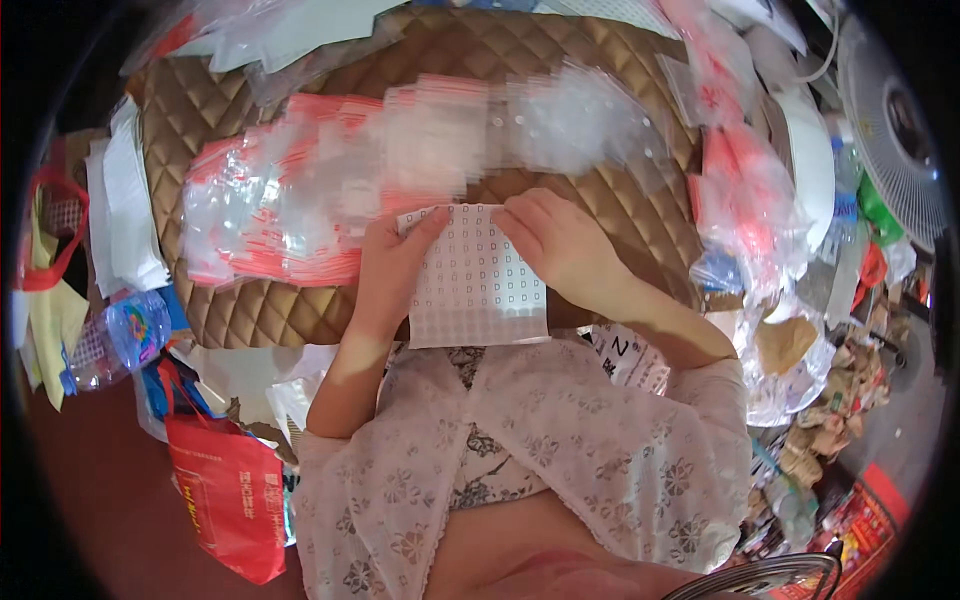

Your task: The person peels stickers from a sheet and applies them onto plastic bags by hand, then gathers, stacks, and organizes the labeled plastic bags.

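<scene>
A white sheet covered in rows of small square marks (pixel 478 285) lies at the near edge of a brown quilted surface (pixel 560 70). My left hand (pixel 392 258) pinches its top left corner, thumb on top. My right hand (pixel 555 240) grips its top right corner, fingers curled over the edge. Just beyond the sheet, a long heap of clear plastic bags with red strips (pixel 300 200) stretches across the quilted surface.
More clear and red bags (pixel 745 190) pile up at the right. A red shopping bag (pixel 228 490) and a plastic bottle (pixel 125 335) sit lower left. White paper stacks (pixel 125 210) lie at the left edge. A fan (pixel 895 120) stands upper right above floor clutter.
</scene>
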`<state>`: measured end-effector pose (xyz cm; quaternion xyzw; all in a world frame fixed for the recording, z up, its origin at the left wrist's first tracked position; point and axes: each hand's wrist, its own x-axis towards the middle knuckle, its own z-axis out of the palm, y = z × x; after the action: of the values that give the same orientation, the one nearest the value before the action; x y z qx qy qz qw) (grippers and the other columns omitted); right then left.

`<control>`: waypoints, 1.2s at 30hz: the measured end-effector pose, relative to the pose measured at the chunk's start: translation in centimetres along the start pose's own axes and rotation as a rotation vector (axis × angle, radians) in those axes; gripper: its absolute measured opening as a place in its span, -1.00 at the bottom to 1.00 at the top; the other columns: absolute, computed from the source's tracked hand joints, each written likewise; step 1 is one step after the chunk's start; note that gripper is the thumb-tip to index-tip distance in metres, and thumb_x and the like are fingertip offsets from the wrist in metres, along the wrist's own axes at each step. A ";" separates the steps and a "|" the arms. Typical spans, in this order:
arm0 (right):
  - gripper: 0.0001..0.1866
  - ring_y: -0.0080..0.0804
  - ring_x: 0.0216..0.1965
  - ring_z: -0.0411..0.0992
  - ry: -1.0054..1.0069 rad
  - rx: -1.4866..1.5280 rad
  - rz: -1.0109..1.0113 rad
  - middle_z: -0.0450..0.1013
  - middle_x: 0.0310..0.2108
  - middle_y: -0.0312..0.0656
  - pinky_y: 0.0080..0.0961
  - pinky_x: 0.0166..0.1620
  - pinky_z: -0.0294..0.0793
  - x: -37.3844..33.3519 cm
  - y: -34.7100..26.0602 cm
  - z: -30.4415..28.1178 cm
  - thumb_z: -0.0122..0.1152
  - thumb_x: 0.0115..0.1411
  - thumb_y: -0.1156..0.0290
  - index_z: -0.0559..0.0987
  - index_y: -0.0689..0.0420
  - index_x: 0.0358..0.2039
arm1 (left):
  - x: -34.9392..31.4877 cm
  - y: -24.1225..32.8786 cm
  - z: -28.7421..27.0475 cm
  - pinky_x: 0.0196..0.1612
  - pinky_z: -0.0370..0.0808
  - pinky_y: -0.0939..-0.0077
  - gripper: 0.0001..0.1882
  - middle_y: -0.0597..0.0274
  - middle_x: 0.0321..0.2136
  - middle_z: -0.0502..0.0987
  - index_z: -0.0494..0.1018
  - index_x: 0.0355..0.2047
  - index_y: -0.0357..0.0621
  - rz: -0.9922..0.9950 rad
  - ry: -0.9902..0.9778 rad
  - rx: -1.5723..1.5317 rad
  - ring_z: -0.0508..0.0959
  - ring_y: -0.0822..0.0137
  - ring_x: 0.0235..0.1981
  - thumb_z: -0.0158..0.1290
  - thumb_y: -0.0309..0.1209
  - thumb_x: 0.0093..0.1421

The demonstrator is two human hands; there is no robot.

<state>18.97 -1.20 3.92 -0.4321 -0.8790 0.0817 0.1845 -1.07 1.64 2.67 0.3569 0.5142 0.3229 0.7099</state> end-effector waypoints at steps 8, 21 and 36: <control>-0.80 -0.47 -0.37 0.39 -0.175 0.711 0.263 0.42 -0.36 -0.25 -0.57 -0.31 0.39 6.2 7.3 -1.3 0.16 0.04 0.55 0.49 0.19 -0.26 | 2.1 -0.2 -0.5 -0.11 0.38 0.29 -0.77 0.19 -0.29 0.50 0.47 -0.26 -0.25 0.845 0.143 1.131 0.45 0.22 -0.16 0.02 -0.42 0.08; -0.65 -0.16 -0.27 0.35 -0.200 0.065 0.298 0.30 -0.39 -0.14 -0.32 -0.25 0.34 9.9 12.2 2.6 0.23 -0.17 0.59 0.38 0.21 -0.30 | 5.9 -3.4 0.8 -0.01 0.27 0.29 -0.73 0.17 -0.12 0.42 0.41 -0.23 -0.24 1.028 0.070 1.386 0.34 0.23 -0.03 -0.05 -0.40 0.05; -0.60 -0.18 -0.37 0.41 -0.219 0.065 0.364 0.42 -0.51 -0.22 -0.34 -0.33 0.33 8.8 13.4 1.2 0.38 -0.24 0.38 0.36 0.12 -0.41 | 5.8 -3.1 0.8 -0.06 0.28 0.32 -0.65 0.22 -0.06 0.40 0.44 -0.15 -0.13 1.053 0.007 1.417 0.37 0.29 -0.06 -0.07 -0.43 0.01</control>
<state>23.32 14.00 0.95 -0.5662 -0.7980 0.1885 0.0838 1.51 4.65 -2.67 0.9027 0.3645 0.2146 0.0789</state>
